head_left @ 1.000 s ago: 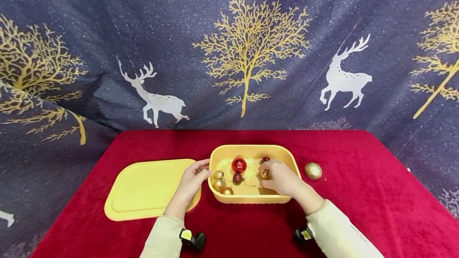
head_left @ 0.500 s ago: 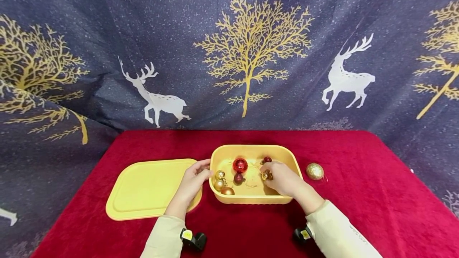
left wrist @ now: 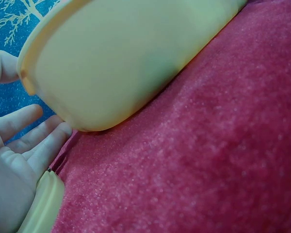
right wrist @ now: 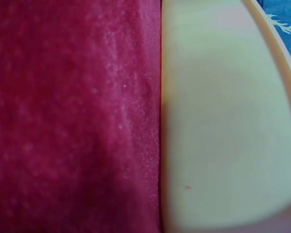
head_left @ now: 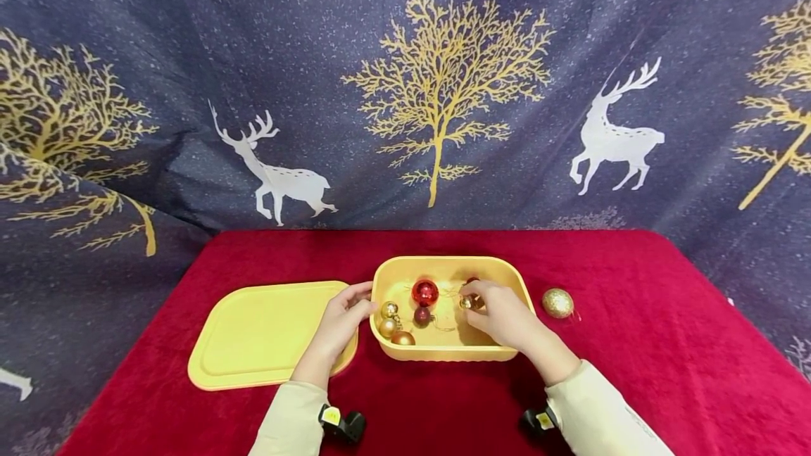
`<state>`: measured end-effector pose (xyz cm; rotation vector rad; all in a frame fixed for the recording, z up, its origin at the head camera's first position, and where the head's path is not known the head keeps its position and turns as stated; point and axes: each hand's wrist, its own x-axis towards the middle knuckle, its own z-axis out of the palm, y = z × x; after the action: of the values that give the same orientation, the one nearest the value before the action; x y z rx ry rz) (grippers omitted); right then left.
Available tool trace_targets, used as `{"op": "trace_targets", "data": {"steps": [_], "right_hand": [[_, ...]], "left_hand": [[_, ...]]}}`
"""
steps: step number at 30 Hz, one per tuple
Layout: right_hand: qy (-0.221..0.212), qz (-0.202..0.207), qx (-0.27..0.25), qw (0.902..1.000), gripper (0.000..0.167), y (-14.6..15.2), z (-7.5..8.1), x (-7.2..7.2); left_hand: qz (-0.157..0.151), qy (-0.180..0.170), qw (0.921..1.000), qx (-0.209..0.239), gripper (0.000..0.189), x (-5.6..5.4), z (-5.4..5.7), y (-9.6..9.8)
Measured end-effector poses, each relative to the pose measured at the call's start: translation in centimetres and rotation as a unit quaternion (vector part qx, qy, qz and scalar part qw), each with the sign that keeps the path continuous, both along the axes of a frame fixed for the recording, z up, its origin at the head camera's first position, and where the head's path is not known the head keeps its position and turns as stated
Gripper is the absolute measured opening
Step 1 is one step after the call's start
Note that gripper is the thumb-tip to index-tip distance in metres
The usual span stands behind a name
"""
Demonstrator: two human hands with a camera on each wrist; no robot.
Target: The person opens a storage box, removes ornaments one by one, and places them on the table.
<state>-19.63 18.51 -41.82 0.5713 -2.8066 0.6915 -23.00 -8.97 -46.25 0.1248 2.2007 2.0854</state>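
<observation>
In the head view my right hand reaches into the yellow box and pinches a small gold bauble between thumb and fingers. Behind those fingers a dark red bauble is mostly hidden. My left hand touches the box's left end with fingers largely straight. In the left wrist view, the fingers of that hand lie against the box wall. Inside the box, a shiny red bauble and a dark red one lie near the middle, with several gold baubles at the left.
A yellow lid lies flat to the left of the box, partly under the left forearm. A glittery gold bauble rests on the red cloth to the right. Behind the table hangs a dark blue printed cloth.
My right hand has shifted slightly within the box, moving the gold bauble a little up and covering more of the dark red bauble behind. The left hand stays at the box's end.
</observation>
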Motion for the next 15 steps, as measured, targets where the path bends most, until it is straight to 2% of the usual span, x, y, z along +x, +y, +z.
{"op": "trace_targets", "data": {"steps": [10,15], "right_hand": [[0.037,-0.019,-0.073,0.9965,0.028,0.4,0.5,0.8],[0.049,-0.027,-0.089,0.9945,0.027,1.2,0.6,1.2]], "left_hand": [[0.003,0.004,1.0000,-0.002,0.043,0.1,0.0,0.1],[0.007,0.006,0.9999,-0.008,0.043,0.1,0.0,0.0]]}}
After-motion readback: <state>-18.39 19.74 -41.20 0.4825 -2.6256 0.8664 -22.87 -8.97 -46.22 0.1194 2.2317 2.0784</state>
